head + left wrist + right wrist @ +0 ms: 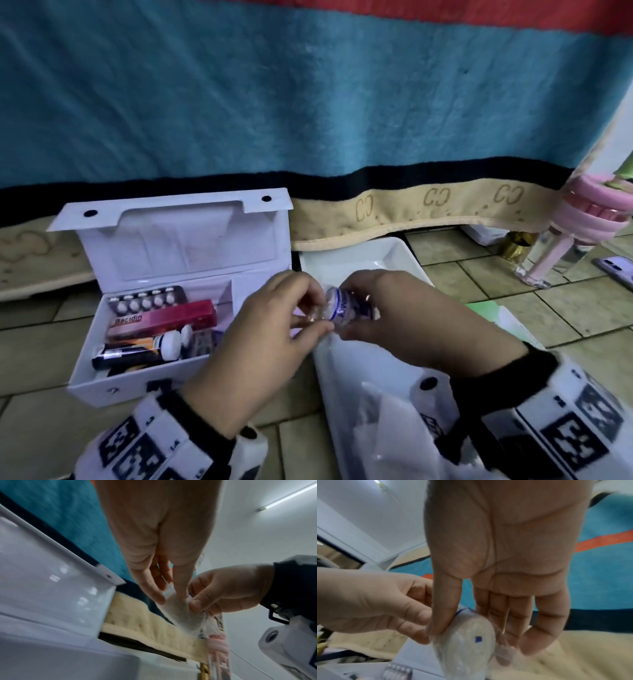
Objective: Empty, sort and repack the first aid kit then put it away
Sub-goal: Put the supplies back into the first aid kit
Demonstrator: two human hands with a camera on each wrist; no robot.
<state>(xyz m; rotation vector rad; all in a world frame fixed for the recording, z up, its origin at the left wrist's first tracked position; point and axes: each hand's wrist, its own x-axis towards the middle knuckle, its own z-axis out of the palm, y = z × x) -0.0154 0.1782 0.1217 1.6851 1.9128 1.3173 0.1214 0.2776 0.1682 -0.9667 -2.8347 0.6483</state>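
Observation:
The white first aid kit [102, 373] stands open on the tiled floor, its lid [171, 240] leaning back. Inside lie a blister pack [147, 301], a pink Bacidin box [161, 320], a dark tube [130, 354] and a white-capped bottle [173, 342]. To the right of the kit, both hands hold a small white gauze roll [342, 306] in clear wrap with blue print. My left hand [308, 318] pinches the wrapper's left end [181, 614]. My right hand [356, 308] grips the roll [467, 649] between thumb [440, 622] and fingers.
A white tray [342, 260] sits behind the hands. A thin plastic bag [376, 394] lies under my right wrist. A blue blanket [308, 102] hangs down at the back. A phone [616, 270] and a pink-and-clear stand [589, 205] are at the far right.

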